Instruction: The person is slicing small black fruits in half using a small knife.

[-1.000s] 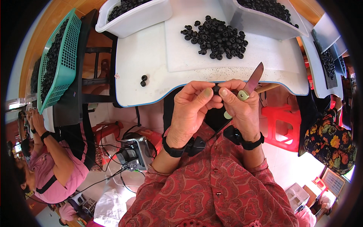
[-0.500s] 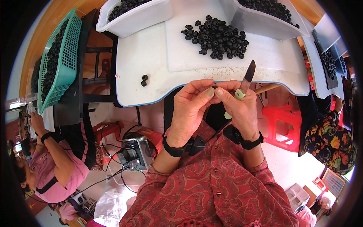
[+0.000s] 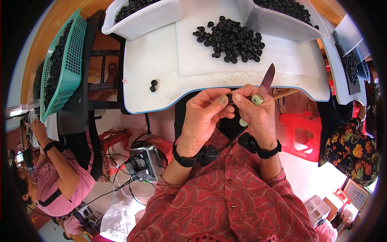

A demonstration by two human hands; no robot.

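My left hand [image 3: 207,111] pinches a small round black part [image 3: 230,98] between thumb and fingertips, just off the table's front edge. Beside it, my right hand [image 3: 254,111] is closed around the pale green handle [image 3: 256,99] of a knife, whose blade [image 3: 267,78] points up and away over the table edge. The right thumb and fingertip come up against the black part, which the fingers partly cover. Beyond my hands, a heap of similar black parts [image 3: 234,42] lies on a white sheet. Two more black parts [image 3: 153,85] sit near the table's left side.
Two white bins [image 3: 151,19] [image 3: 278,28] of black parts stand at the table's far side. A green basket [image 3: 68,66] of them is at the left. Red stools [image 3: 300,135], cables and a clear box [image 3: 151,163] are below. Co-workers [image 3: 66,177] sit at both sides.
My fingertips have parted slightly, so more of the black part shows between them. The knife blade has shifted a little to the right.
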